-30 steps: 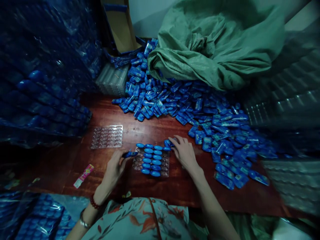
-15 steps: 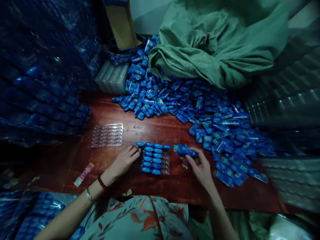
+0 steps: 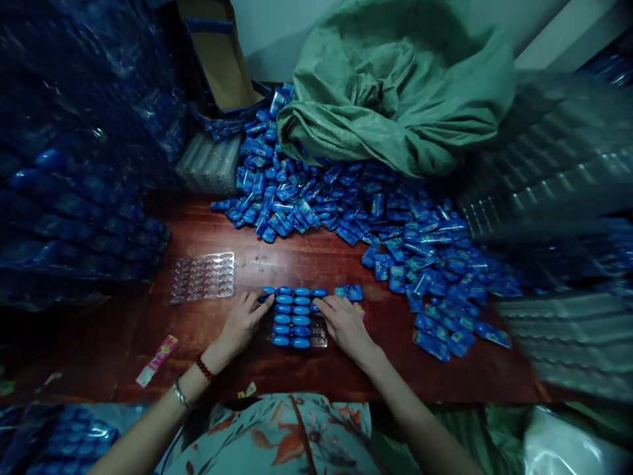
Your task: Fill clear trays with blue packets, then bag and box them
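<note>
A clear plastic tray (image 3: 319,335) lies in front of me, its cavities largely filled with blue oval-ended packets (image 3: 300,320). At its upper left corner, my left hand (image 3: 243,321) holds the edge with bent fingers. My right hand (image 3: 345,324) reaches over the right column, its fingers closed on a blue packet (image 3: 314,306) at the cavities there; the fingers partly cover it. Some cavities below that hand hold nothing. One loose blue packet (image 3: 349,292) lies flat just beyond the right hand.
A large heap of blue packets (image 3: 297,198) spreads across the back and right, under a green sack (image 3: 395,112). Another clear tray (image 3: 204,277) lies to the left. Stacked trays (image 3: 210,163) stand behind it, and more (image 3: 558,343) at right. A pink wrapper (image 3: 157,360) lies front left.
My right hand has moved left from beside the tray onto its right column, bringing blue packet there. My left hand stays at the tray's left edge. The view has shifted slightly.
</note>
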Demonstrator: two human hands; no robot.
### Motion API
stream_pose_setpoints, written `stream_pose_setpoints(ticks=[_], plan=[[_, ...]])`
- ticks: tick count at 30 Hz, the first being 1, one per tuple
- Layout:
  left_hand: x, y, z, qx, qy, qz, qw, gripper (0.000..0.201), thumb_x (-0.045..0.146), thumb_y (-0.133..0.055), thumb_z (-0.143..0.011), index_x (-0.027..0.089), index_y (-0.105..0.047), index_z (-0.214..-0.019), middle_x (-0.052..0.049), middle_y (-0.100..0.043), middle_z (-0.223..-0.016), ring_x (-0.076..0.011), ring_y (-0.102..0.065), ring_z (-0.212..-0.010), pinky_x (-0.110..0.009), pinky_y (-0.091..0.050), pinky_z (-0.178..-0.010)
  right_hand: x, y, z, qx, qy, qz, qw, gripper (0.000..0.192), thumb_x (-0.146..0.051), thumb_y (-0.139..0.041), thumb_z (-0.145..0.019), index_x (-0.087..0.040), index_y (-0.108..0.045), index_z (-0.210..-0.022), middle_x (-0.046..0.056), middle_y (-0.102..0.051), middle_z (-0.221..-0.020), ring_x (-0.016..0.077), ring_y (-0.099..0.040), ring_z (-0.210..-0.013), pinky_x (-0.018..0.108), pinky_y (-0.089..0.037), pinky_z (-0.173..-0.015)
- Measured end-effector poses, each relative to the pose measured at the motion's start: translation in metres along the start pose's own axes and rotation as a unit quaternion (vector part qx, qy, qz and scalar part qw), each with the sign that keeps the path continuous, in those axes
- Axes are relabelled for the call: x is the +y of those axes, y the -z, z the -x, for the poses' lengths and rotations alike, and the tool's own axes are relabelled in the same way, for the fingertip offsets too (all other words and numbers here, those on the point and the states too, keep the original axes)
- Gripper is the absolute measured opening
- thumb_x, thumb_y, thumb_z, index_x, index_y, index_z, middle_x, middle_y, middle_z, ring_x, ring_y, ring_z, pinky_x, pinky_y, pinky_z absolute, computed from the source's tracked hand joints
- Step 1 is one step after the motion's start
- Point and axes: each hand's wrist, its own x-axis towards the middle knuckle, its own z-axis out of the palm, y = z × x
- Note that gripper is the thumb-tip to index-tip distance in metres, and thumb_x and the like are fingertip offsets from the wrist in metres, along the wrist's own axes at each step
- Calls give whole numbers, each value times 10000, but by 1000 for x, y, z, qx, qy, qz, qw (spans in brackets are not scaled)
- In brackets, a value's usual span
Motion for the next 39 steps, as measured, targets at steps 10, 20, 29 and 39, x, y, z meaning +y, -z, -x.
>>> stream_pose_setpoints(ticks=[10,20,29,39], plan=[[-1,2,-5,6,-15,20,1000,345,94,-390,-906,191,-524,-1209,-106,-558,-1003,-197,-468,-874,-314,-499,-690,9,-11,7,85,-19,-90,992,260,-162,-426,-914,-212,-588,-1110,58,-626,-904,180,-588,-842,302,-485,-737],[4,6,-7,32,26,79,996,314,152,-444,-906,206,-535,-1202,-96,-550,-1040,-187,-521,-929,-322,-496,-763,-9,-6,6,41,-17,203,978,315,-202,-453,-922,-214,-563,-1217,71,-646,-877,192,-571,-770,317,-387,-706],[-57,-19,-115,-52,227,22,972,205,230,-495,-876,131,-577,-1036,-136,-557,-1046,-258,-522,-987,-396,-448,-858,32,2,23,179,-283,47,941,381,-364,-312,-952,-188,-572,-1168,99,-606,-1018,216,-585,-926,323,-460,-775],[-77,-43,-132,-124,191,14,974,326,128,-418,-868,92,-530,-1172,-166,-574,-1093,-262,-540,-1022,-391,-436,-900,57,-7,44,52,-244,39,968,424,-317,-402,-901,-242,-450,-1316,113,-497,-1140,247,-543,-990,363,-495,-771]])
